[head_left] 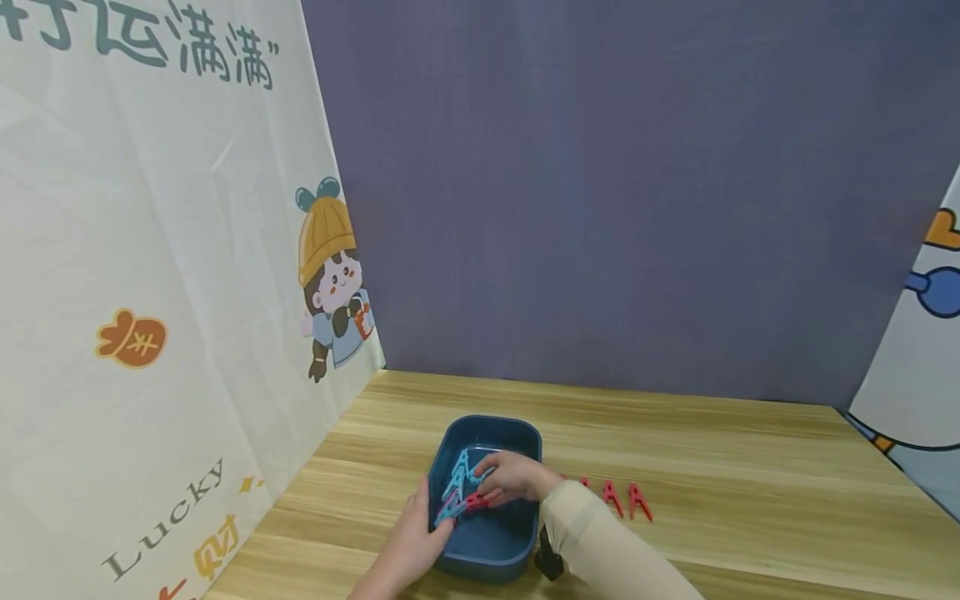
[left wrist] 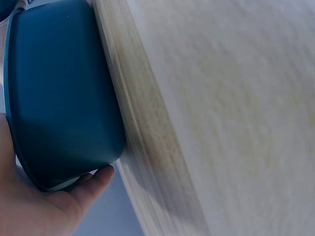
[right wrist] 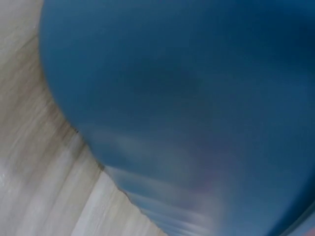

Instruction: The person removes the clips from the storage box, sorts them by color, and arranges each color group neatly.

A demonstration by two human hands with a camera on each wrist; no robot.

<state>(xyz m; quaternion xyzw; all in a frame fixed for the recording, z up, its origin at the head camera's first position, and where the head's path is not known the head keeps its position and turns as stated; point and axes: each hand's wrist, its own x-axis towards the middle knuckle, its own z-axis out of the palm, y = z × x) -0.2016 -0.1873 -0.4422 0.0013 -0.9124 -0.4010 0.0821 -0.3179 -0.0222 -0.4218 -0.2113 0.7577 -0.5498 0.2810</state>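
A dark blue plastic bin (head_left: 491, 550) stands on the wooden table with light-blue clothespins (head_left: 456, 487) and red clothespins (head_left: 476, 502) inside. My left hand (head_left: 416, 533) grips the bin's left wall, its thumb over the rim; the left wrist view shows this hand (left wrist: 54, 206) around the rim at one end. My right hand (head_left: 513, 477) reaches over the right side into the bin, fingers bent down among the clothespins. Whether they pinch one is too small to tell. The right wrist view shows mostly the bin's outer wall (right wrist: 162, 98), not the fingers.
Several red clothespins (head_left: 612, 497) stand in a row on the wooden table (head_left: 750, 500) right of the bin, partly behind the right sleeve (head_left: 592, 525). A black object (head_left: 550, 562) sits by the right wrist. A printed white curtain hangs left, a dark one behind.
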